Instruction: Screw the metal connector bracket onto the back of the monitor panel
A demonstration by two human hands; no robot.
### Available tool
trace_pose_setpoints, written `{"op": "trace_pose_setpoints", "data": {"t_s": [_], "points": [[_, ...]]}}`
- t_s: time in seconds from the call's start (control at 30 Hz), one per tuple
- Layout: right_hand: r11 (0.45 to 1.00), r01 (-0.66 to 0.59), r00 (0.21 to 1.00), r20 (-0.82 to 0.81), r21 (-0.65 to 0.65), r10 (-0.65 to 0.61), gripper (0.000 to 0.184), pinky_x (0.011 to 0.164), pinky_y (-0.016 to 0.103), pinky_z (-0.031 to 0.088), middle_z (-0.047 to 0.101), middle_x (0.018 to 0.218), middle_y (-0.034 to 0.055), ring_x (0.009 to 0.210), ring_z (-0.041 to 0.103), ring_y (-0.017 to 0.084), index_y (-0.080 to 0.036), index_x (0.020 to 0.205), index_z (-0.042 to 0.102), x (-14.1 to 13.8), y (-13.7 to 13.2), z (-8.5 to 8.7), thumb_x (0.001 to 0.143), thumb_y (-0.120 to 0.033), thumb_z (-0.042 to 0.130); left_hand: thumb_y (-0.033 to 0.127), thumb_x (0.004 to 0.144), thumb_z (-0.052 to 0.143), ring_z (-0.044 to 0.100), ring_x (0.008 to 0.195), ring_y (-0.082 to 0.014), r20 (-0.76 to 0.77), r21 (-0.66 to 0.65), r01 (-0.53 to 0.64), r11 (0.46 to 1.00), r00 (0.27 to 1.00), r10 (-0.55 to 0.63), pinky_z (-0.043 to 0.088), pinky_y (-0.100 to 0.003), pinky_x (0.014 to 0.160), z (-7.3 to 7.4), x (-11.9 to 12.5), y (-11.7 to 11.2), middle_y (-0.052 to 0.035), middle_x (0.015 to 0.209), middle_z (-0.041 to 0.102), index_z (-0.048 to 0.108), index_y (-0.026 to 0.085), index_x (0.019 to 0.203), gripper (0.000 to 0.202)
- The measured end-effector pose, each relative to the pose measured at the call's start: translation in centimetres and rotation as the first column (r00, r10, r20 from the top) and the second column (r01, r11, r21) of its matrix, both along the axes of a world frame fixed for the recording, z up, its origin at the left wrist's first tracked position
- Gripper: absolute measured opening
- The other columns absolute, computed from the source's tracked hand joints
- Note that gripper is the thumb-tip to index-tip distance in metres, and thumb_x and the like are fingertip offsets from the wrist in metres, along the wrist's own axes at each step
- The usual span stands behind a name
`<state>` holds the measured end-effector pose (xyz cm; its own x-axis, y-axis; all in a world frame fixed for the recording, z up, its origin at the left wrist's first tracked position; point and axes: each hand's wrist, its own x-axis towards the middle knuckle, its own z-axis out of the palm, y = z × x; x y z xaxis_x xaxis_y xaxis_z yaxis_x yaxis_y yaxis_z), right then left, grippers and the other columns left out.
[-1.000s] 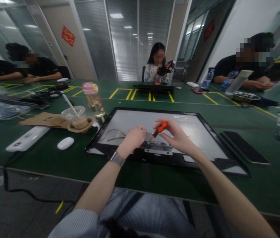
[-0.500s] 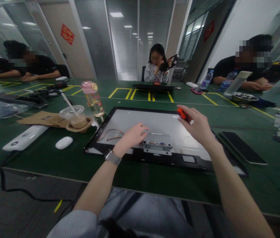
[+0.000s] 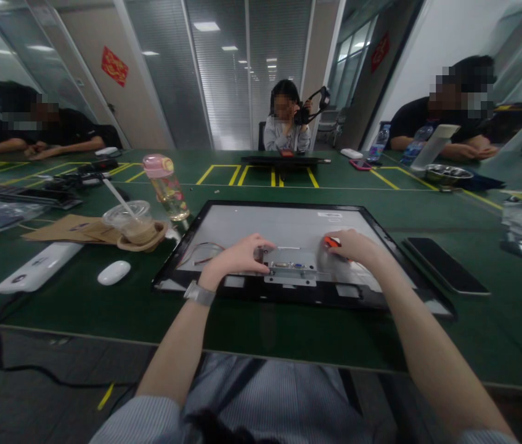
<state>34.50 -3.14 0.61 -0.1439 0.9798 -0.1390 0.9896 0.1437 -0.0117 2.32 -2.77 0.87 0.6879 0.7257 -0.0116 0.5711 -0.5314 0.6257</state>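
A display panel [image 3: 242,217] with a pale back and black frame lies flat on the table in front of me. At its near edge sits a small metal box [image 3: 292,266] with ports along its front. My left hand [image 3: 244,254] has thumb and forefinger around the box's left end. To the right of the box, my right hand [image 3: 357,246] is closed on an orange-and-black tool handle [image 3: 333,242], low over the panel. It resembles a screwdriver; its far end cannot be made out clearly. Thin cables [image 3: 203,250] lie left of my left hand.
A phone [image 3: 445,265] lies right of the panel. On the left are a pink-lidded bottle [image 3: 167,188], a drink cup [image 3: 129,221] in a cardboard holder, a white oval case [image 3: 114,272] and a white power strip [image 3: 39,268]. Several people sit around the table.
My right hand has come down and toward the metal box with the orange-and-black tool. My left thumb and forefinger have spread around the box's left end. The view has shifted slightly.
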Motion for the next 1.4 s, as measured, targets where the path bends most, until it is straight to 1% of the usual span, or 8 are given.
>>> {"op": "trace_pose_setpoints", "data": {"t_s": [0.13, 0.2, 0.3, 0.37, 0.6, 1.17, 1.3, 1.4], "points": [[0.997, -0.022, 0.996, -0.089, 0.067, 0.028, 0.048, 0.09, 0.045, 0.05, 0.068, 0.118, 0.0199, 0.111, 0.063, 0.037, -0.016, 0.122, 0.069, -0.4, -1.1, 1.3, 0.081, -0.039, 0.069, 0.035, 0.072, 0.079, 0.06, 0.109, -0.0248, -0.036, 0.013, -0.004, 1.0, 0.999, 0.004, 0.047, -0.035, 0.096, -0.3, -0.1, 0.4, -0.0083, 0.126, 0.061, 0.059, 0.02, 0.132, 0.065], [0.988, -0.117, 0.968, -0.213, 0.096, 0.135, 0.062, 0.098, 0.044, 0.047, 0.062, 0.13, 0.0193, 0.119, 0.059, 0.036, -0.015, 0.132, 0.063, -1.0, -1.6, 1.8, 0.078, -0.046, 0.071, 0.035, 0.071, 0.08, 0.06, 0.112, -0.0261, -0.051, 0.02, -0.014, 1.0, 0.999, 0.015, 0.046, -0.036, 0.098, -0.3, 0.0, 0.5, -0.0089, 0.129, 0.063, 0.06, 0.019, 0.133, 0.067], [0.975, -0.212, 0.919, -0.353, -0.065, 0.176, 0.08, 0.096, 0.041, 0.05, 0.061, 0.131, 0.0163, 0.111, 0.063, 0.033, -0.015, 0.137, 0.058, -2.4, -2.1, 1.8, 0.067, -0.047, 0.081, 0.036, 0.068, 0.081, 0.062, 0.11, -0.0264, -0.063, 0.03, -0.026, 0.999, 0.998, 0.028, 0.047, -0.035, 0.096, -0.3, 0.2, 0.6, -0.0092, 0.126, 0.065, 0.061, 0.018, 0.131, 0.068], [0.966, -0.237, 0.921, -0.342, -0.102, 0.189, 0.084, 0.097, 0.043, 0.049, 0.064, 0.124, 0.0158, 0.111, 0.061, 0.035, -0.015, 0.13, 0.063, -3.3, -2.1, 1.5, 0.055, -0.043, 0.088, 0.037, 0.068, 0.081, 0.063, 0.107, -0.0261, -0.05, 0.025, -0.031, 0.999, 0.998, 0.032, 0.048, -0.034, 0.094, -0.3, 0.2, 0.6, -0.0091, 0.125, 0.067, 0.062, 0.017, 0.13, 0.068], [0.962, -0.271, 0.9, -0.363, -0.028, 0.243, 0.051, 0.081, 0.037, 0.052, 0.066, 0.104, 0.0109, 0.094, 0.064, 0.029, -0.015, 0.106, 0.071, -4.4, -2.4, 2.0, 0.06, -0.033, 0.084, 0.037, 0.065, 0.083, 0.064, 0.102, -0.0265, -0.023, 0.079, -0.026, 0.997, 0.999, 0.028, 0.05, -0.035, 0.089, -0.2, 0.1, 0.6, -0.008, 0.116, 0.071, 0.066, 0.018, 0.125, 0.065], [0.944, -0.329, 0.874, -0.377, 0.008, 0.308, 0.04, 0.08, 0.036, 0.051, 0.066, 0.099, 0.009, 0.09, 0.064, 0.027, -0.014, 0.096, 0.074, -4.6, -2.6, 2.4, 0.061, -0.031, 0.083, 0.035, 0.065, 0.083, 0.066, 0.103, -0.0264, 0.003, 0.054, -0.029, 0.998, 1.0, 0.029, 0.05, -0.035, 0.092, -0.3, 0.1, 0.7, -0.0096, 0.117, 0.072, 0.068, 0.016, 0.123, 0.064], [0.954, -0.301, 0.868, -0.418, -0.015, 0.267, 0.046, 0.08, 0.035, 0.052, 0.065, 0.101, 0.0088, 0.091, 0.063, 0.026, -0.016, 0.103, 0.073, -4.1, -2.2, 2.2, 0.061, -0.033, 0.084, 0.035, 0.065, 0.081, 0.066, 0.098, -0.0258, -0.024, 0.057, -0.024, 0.998, 0.999, 0.025, 0.051, -0.035, 0.086, -0.1, 0.1, 0.5, -0.0084, 0.112, 0.072, 0.068, 0.017, 0.122, 0.061], [0.978, -0.186, 0.881, -0.426, 0.089, 0.207, 0.04, 0.077, 0.034, 0.052, 0.066, 0.101, 0.0091, 0.086, 0.064, 0.023, -0.019, 0.107, 0.072, -2.5, -1.8, 2.1, 0.074, -0.042, 0.075, 0.034, 0.065, 0.08, 0.066, 0.091, -0.0244, -0.029, 0.056, -0.024, 0.998, 0.999, 0.026, 0.051, -0.034, 0.081, 0.1, 0.2, 0.5, -0.0071, 0.107, 0.072, 0.069, 0.017, 0.121, 0.059]]}}
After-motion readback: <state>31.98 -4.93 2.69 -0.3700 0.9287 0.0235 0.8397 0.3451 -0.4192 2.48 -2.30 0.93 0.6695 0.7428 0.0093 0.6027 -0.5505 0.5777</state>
